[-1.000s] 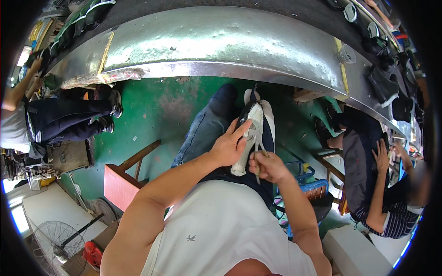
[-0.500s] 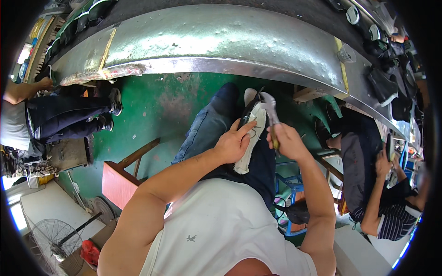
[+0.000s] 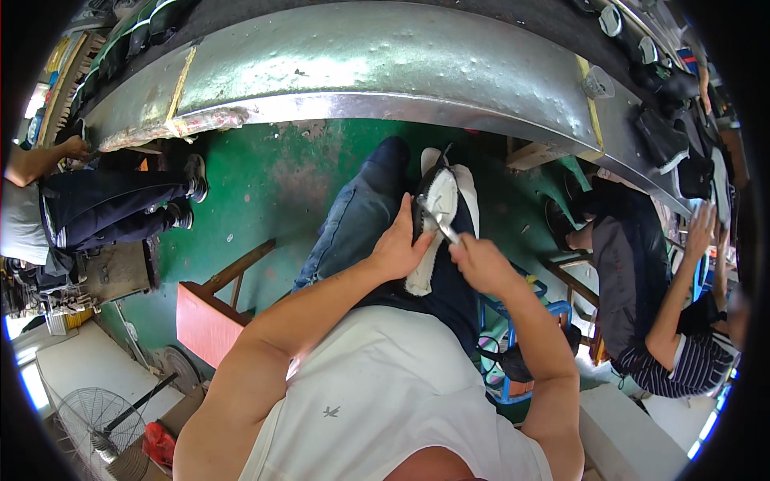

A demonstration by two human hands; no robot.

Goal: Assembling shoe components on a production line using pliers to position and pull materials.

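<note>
A shoe (image 3: 442,191) with a dark upper and a whitish underside lies bottom up across my right thigh. My left hand (image 3: 398,247) grips its left side, fingers along the dark edge and thumb near the pale bottom. In my right hand (image 3: 481,264) is a hammer (image 3: 446,231), its metal head over the middle of the shoe's underside, close to my left thumb. The right fingers wrap round the handle and hide most of it. Whether the head touches the shoe I cannot tell.
A metal-faced bench (image 3: 361,64) runs across the far side, with dark shoes (image 3: 662,138) at its right. One person (image 3: 112,196) stands at left; another (image 3: 642,272) sits at right. A wooden stool (image 3: 210,321), a fan (image 3: 96,417) and a blue stool (image 3: 509,389) are nearby.
The hammer has swung from the far end toward the middle of the shoe, its head now turned left. My left fingers have moved off the pale underside to the shoe's left side.
</note>
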